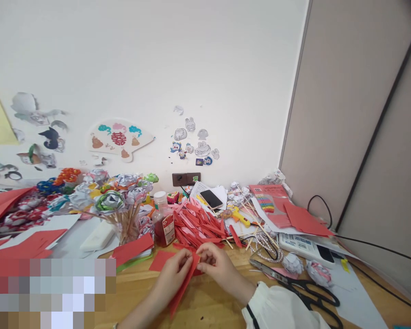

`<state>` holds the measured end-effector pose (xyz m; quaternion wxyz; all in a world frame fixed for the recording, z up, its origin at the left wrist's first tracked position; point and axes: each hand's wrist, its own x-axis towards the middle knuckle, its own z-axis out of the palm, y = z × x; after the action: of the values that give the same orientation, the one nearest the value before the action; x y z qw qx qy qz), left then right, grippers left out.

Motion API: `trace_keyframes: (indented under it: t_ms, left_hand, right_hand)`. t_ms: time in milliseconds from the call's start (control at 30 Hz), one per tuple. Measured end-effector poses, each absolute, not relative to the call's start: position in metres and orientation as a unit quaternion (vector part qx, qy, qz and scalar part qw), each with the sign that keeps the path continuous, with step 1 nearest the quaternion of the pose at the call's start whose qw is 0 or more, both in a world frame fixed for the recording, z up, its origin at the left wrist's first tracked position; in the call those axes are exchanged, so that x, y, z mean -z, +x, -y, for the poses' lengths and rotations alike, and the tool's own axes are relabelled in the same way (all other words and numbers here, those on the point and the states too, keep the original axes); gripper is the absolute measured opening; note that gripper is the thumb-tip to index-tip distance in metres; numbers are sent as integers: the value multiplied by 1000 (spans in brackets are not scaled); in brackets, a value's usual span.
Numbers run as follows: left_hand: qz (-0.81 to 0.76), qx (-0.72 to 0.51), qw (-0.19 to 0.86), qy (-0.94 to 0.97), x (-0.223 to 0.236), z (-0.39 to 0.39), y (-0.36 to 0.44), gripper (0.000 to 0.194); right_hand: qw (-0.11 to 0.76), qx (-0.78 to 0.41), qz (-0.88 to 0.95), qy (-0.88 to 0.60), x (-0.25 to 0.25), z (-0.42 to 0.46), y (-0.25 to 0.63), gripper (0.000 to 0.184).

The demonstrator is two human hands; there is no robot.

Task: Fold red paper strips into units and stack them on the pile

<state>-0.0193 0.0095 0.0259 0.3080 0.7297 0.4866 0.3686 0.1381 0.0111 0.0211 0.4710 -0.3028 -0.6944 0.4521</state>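
My left hand (176, 273) pinches a narrow, folded strip of red paper (180, 296) above the wooden table (139, 299). My right hand (219, 268) is closed at the upper right edge of the same paper, thumb and fingertips together on it. The strip slants down toward me between both hands. Another flat red sheet (160, 260) lies just beyond my left hand. Behind my fingers rises a heap of folded red and pink paper strips (198, 224). A glass jar of red liquid (160, 224) stands left of the heap.
Black-handled scissors (294, 285) lie to the right, beside crumpled paper balls (292, 263) and a white calculator-like device (306, 249). A yellow glue gun (240, 216) and a phone (211, 199) sit behind. Left are a cup of sticks (126, 226) and paper flowers (109, 202).
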Motion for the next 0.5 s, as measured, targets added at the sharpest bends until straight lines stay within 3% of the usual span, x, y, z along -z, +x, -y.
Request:
trace_keyframes:
  t_ms: [100,300,500]
  left_hand:
    - [-487,-374,312,725,-24,-12,-20,19]
    - [-479,-388,363,699,-27,-12,-18,22]
    - [-456,-375,517,619,-24,-6,-12,30]
  right_hand:
    - [456,-443,715,-290,-26,-12,142,6]
    - [439,-360,749,-341,-27,-15,145,6]
    - [457,-429,684,-374,-15,-19,136,6]
